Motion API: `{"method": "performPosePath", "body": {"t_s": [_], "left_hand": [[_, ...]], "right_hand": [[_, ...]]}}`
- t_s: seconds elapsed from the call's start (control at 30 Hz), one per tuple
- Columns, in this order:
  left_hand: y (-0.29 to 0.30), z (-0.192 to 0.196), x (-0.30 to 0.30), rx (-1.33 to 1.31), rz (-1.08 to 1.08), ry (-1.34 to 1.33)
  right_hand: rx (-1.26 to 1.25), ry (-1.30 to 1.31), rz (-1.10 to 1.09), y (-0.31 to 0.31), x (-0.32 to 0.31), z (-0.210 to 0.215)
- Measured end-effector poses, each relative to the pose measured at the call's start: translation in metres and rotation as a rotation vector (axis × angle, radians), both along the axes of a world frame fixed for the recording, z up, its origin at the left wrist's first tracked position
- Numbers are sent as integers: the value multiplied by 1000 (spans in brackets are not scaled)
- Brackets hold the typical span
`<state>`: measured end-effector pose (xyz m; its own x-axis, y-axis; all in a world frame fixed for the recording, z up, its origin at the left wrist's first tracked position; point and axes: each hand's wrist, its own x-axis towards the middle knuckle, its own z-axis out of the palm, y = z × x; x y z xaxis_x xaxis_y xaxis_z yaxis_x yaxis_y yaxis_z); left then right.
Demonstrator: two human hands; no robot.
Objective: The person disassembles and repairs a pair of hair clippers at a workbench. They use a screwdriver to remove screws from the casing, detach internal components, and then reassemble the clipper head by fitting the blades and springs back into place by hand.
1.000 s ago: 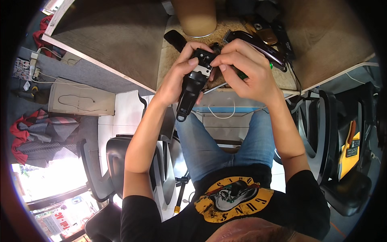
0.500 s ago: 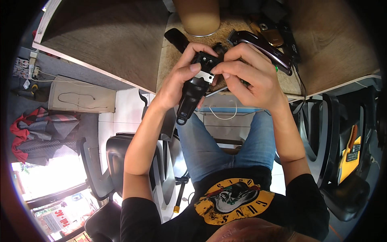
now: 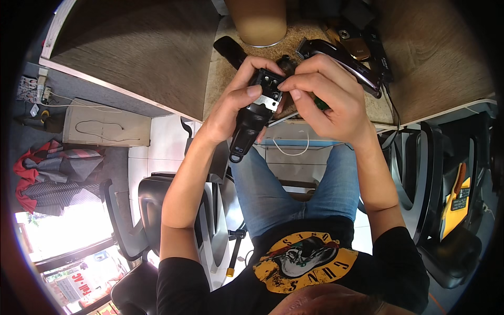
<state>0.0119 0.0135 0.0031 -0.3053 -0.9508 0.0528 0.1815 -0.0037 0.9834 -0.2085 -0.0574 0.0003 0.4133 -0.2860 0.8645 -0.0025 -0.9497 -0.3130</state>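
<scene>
My left hand [image 3: 231, 102] is wrapped round a black hair clipper [image 3: 251, 126]. The clipper's blade end points up and away from me, and its hanging loop is toward my lap. Screw heads show on the black blade [image 3: 270, 83], above a bright metal strip. The thumb and fingers of my right hand [image 3: 333, 97] are closed in a pinch at the blade's right edge; whatever is between the fingertips is too small to make out. Part of a green object [image 3: 321, 104] shows under the right hand, the rest being hidden.
Beyond my hands, a hair-strewn board holds a dark corded clipper [image 3: 341, 63], a black handle-like object [image 3: 230, 51] and a tan cylindrical container [image 3: 257, 23]. Wooden panels [image 3: 136, 52] flank it. Black chairs [image 3: 157, 199] stand on both sides of me.
My right fingertips have shifted slightly up along the blade's right edge. More of the green object shows beneath that hand. The left hand keeps its hold on the clipper.
</scene>
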Motion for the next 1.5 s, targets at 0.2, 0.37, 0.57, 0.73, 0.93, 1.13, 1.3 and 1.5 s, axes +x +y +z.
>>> {"method": "performPosePath", "body": {"t_s": [0.2, 0.37, 0.57, 0.73, 0.93, 1.13, 1.3, 1.5], "left_hand": [[-1, 3, -1, 5, 7, -31], [0, 2, -1, 6, 4, -28], [1, 2, 0, -8, -3, -22], [1, 0, 0, -36, -25, 9], [2, 0, -1, -68, -22, 13], [1, 0, -1, -74, -23, 23], [1, -1, 0, -81, -18, 17], [0, -2, 2, -52, -45, 31]], "right_hand": [[-31, 21, 1, 0, 0, 1], [-24, 41, 2, 3, -1, 1], [-20, 24, 0, 3, -1, 0], [-4, -7, -18, 0, 0, -2], [-51, 39, 8, 3, -2, 1], [-34, 39, 23, 3, 1, -1], [-15, 65, 42, 4, 0, 2], [31, 47, 49, 6, 0, 3]]}}
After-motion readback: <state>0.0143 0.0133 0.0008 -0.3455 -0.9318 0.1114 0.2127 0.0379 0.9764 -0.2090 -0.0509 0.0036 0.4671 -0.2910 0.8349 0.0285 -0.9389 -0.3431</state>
